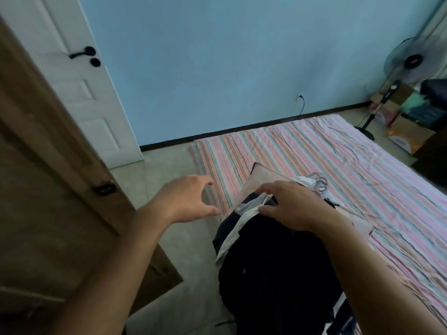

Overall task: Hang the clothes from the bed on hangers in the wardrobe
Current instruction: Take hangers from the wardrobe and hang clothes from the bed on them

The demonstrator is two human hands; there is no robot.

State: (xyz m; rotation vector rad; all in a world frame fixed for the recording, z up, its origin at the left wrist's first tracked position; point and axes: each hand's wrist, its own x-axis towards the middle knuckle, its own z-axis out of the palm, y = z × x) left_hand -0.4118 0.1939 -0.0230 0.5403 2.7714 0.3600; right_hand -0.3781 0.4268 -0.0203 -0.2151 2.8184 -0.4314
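Barely started, I'd say: clothes and hangers lie piled on the bed. Right hand pinches pale fabric, left hand hovers spread and empty. Nothing hung yet.

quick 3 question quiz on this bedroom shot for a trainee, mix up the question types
1. True or false: the left hand is gripping the dark garment.
2. Multiple choice: where do the hangers lie? A) on the floor by the door B) on the clothes pile on the striped bed, just beyond the right hand C) in the left hand
3. Fill in: the standing fan is in the far ____ corner of the room.

Key
1. False: it hovers open, beside the pile, touching nothing.
2. B
3. right
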